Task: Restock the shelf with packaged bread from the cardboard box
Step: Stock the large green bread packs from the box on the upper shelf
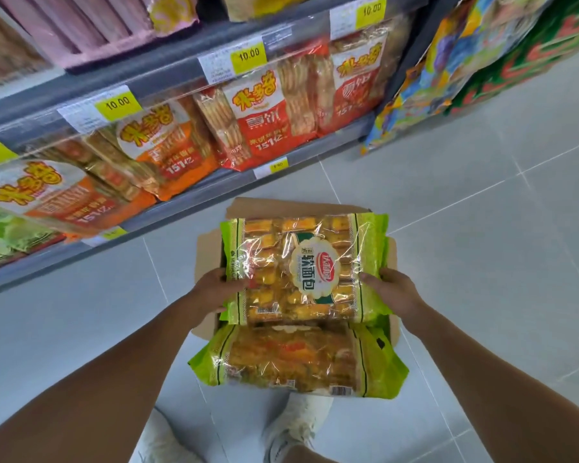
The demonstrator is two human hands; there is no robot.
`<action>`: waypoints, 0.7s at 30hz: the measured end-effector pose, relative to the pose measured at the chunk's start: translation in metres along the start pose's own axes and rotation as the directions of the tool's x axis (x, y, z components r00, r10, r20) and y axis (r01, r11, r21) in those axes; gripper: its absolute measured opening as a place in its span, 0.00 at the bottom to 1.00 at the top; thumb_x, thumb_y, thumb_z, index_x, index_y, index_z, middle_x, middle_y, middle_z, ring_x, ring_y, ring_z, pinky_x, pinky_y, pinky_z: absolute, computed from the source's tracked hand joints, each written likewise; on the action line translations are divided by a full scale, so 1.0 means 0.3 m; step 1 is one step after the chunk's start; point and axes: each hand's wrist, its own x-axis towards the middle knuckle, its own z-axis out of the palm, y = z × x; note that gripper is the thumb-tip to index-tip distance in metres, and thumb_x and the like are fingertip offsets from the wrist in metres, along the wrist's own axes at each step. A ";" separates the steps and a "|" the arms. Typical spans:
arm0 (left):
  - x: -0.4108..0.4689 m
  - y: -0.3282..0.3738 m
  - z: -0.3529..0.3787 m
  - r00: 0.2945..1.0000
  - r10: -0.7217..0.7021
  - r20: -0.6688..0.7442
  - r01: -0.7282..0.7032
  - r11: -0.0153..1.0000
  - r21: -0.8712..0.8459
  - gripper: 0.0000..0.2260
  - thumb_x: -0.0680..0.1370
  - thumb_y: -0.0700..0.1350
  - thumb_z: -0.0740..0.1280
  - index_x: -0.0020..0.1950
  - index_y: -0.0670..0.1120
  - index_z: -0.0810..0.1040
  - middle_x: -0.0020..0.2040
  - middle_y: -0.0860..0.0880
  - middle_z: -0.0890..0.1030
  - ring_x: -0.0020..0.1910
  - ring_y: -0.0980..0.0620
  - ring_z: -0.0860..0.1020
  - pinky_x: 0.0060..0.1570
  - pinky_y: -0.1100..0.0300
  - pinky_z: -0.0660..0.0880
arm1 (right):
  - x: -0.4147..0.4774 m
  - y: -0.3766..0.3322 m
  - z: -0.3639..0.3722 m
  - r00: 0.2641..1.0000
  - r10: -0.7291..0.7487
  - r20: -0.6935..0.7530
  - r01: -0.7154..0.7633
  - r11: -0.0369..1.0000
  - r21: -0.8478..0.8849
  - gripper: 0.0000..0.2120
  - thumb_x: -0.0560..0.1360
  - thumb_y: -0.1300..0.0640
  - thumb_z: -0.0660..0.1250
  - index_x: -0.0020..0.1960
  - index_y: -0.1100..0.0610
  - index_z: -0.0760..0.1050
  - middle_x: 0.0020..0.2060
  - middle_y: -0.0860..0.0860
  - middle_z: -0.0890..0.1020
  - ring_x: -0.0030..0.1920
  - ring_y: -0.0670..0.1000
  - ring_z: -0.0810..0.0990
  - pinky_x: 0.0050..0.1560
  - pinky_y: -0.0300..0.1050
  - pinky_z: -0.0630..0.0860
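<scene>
Slippage was the main risk: the top bread pack was held only at its two short ends, the left hand on one green edge and the right hand on the other, fingers clamped on the glossy film. The pack was wide and soft, so it could sag in the middle or slide out if either grip loosened, and it would drop back onto the box. The second pack hung half over the near side of the box and could tip onto the floor if the box was bumped. The shelf to the left looked full of red and orange bags, so finding room could be difficult.

Counted: two bread packs in view, one box, two hands. Whether more packs lay underneath could not be told.
</scene>
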 end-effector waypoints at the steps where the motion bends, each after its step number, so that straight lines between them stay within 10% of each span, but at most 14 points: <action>1: -0.002 0.003 0.004 1.000 0.024 0.008 -0.024 0.999 0.025 0.21 0.76 0.52 0.74 0.67 0.50 0.75 0.56 0.49 0.80 0.50 0.52 0.78 0.44 0.57 0.76 | 0.001 0.002 0.003 1.000 -0.002 -0.003 0.002 1.000 0.012 0.33 0.75 0.45 0.72 0.73 0.61 0.69 0.67 0.58 0.76 0.65 0.58 0.76 0.60 0.47 0.72; 7: -0.081 0.040 -0.025 0.986 0.167 -0.014 -0.167 0.986 0.002 0.12 0.79 0.47 0.70 0.63 0.51 0.79 0.55 0.51 0.80 0.53 0.49 0.78 0.52 0.57 0.73 | -0.057 -0.025 -0.019 0.999 -0.042 -0.008 0.043 0.997 0.061 0.27 0.73 0.43 0.73 0.66 0.59 0.77 0.57 0.54 0.82 0.54 0.53 0.81 0.52 0.47 0.78; 11: -0.207 0.080 -0.085 0.975 0.218 -0.041 -0.220 0.974 -0.053 0.08 0.79 0.44 0.71 0.55 0.54 0.78 0.53 0.50 0.82 0.53 0.49 0.79 0.53 0.56 0.74 | -0.192 -0.106 -0.059 0.995 -0.100 -0.028 0.102 0.991 0.090 0.10 0.75 0.56 0.72 0.39 0.58 0.75 0.33 0.52 0.75 0.35 0.53 0.73 0.38 0.46 0.70; 16: -0.478 0.159 -0.190 0.965 0.216 -0.149 -0.246 0.941 -0.231 0.16 0.78 0.34 0.68 0.62 0.50 0.82 0.56 0.48 0.84 0.56 0.45 0.81 0.60 0.49 0.76 | -0.457 -0.243 -0.131 0.974 -0.199 -0.109 0.205 0.978 0.046 0.08 0.69 0.66 0.74 0.44 0.54 0.84 0.45 0.56 0.85 0.45 0.60 0.83 0.50 0.57 0.81; 21: -0.908 0.275 -0.340 0.985 0.125 -0.123 -0.173 0.790 -0.588 0.14 0.78 0.38 0.61 0.53 0.52 0.83 0.48 0.53 0.84 0.48 0.50 0.77 0.48 0.53 0.70 | -0.891 -0.434 -0.265 0.887 -0.347 -0.305 0.419 0.882 0.216 0.10 0.71 0.69 0.71 0.38 0.56 0.78 0.42 0.52 0.78 0.38 0.44 0.76 0.38 0.35 0.70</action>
